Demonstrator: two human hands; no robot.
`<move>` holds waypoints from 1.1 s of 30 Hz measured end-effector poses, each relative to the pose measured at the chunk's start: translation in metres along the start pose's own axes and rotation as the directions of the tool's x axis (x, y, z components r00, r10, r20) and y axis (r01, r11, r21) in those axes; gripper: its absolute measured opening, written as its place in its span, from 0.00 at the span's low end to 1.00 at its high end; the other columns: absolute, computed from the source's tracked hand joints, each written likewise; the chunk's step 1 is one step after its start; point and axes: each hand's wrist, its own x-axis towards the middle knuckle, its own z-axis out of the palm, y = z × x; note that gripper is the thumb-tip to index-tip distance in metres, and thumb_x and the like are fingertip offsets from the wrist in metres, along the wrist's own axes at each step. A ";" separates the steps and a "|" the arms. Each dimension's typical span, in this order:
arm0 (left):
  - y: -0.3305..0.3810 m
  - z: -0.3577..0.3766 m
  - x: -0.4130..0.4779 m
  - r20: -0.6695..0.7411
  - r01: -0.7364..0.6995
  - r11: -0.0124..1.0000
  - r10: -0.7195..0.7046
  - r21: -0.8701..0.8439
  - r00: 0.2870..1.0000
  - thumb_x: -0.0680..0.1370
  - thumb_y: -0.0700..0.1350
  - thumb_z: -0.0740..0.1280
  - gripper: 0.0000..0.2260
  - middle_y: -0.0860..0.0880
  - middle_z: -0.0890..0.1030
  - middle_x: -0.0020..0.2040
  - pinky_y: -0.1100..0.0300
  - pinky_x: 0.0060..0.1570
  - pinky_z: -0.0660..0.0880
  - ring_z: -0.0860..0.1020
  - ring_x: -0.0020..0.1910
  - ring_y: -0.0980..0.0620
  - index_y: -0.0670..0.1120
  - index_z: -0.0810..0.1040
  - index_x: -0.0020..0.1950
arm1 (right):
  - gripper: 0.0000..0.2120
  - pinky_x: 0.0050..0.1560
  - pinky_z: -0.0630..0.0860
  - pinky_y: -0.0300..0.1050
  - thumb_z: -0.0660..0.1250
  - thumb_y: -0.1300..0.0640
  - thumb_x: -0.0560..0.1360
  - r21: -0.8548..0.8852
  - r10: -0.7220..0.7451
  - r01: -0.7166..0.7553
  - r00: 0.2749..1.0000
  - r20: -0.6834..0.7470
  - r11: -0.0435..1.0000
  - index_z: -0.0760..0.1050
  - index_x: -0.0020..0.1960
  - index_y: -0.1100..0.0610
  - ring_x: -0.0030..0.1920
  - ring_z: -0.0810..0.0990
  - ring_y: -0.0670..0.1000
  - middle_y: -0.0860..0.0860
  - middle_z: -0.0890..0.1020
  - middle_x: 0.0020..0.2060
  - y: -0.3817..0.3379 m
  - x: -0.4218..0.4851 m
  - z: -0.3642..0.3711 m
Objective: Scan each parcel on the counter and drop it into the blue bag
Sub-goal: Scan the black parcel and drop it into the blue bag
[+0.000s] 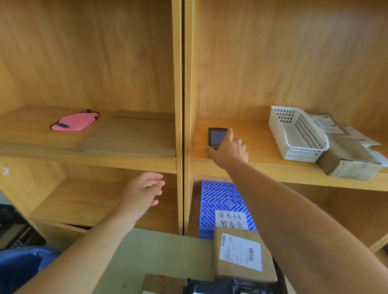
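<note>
Right hand is spread over the handheld scanner on the shelf, centre frame, grip not yet closed. Left hand is held loose, empty. Labelled parcels are seen on the table, lower right; blue bag lower left. Scanner should be grasped by its sides, window kept uncovered.

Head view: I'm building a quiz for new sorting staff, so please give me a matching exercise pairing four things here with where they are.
Things:
1. pink fabric pouch
2. white plastic lattice basket
3. dark handheld scanner
4. brown cardboard parcel with a white label

Places:
A. on the green counter
B. right shelf, under the right hand
C. left shelf, beside flat cardboard
D. right shelf, against a grey wrapped package

Pairs: 1-C, 2-D, 3-B, 4-A
</note>
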 end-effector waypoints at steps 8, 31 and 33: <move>-0.035 -0.038 0.019 0.001 0.079 0.996 -0.079 -0.034 0.997 0.84 0.41 0.64 0.09 0.52 0.87 0.55 0.56 0.48 0.81 0.85 0.52 0.52 0.52 0.81 0.60 | 0.54 0.63 0.64 0.60 0.62 0.24 0.68 -0.174 0.140 -0.141 0.990 -0.019 0.975 0.43 0.81 0.51 0.70 0.64 0.62 0.59 0.65 0.73 -0.027 0.032 0.022; -0.079 -0.071 0.009 0.073 0.196 0.981 -0.196 -0.001 0.978 0.84 0.39 0.63 0.10 0.51 0.88 0.49 0.55 0.47 0.83 0.87 0.47 0.49 0.49 0.80 0.61 | 0.35 0.50 0.70 0.53 0.65 0.37 0.72 0.144 0.031 -0.025 0.999 -0.038 0.989 0.64 0.70 0.57 0.59 0.73 0.60 0.57 0.71 0.62 -0.022 0.032 -0.017; -0.082 -0.061 0.006 0.111 0.201 0.979 -0.201 0.004 0.973 0.84 0.39 0.64 0.11 0.50 0.88 0.49 0.55 0.47 0.83 0.87 0.48 0.48 0.50 0.77 0.65 | 0.36 0.51 0.71 0.53 0.65 0.37 0.72 0.185 -0.007 0.017 0.999 -0.052 0.983 0.62 0.73 0.55 0.60 0.72 0.58 0.56 0.71 0.63 -0.010 0.010 -0.029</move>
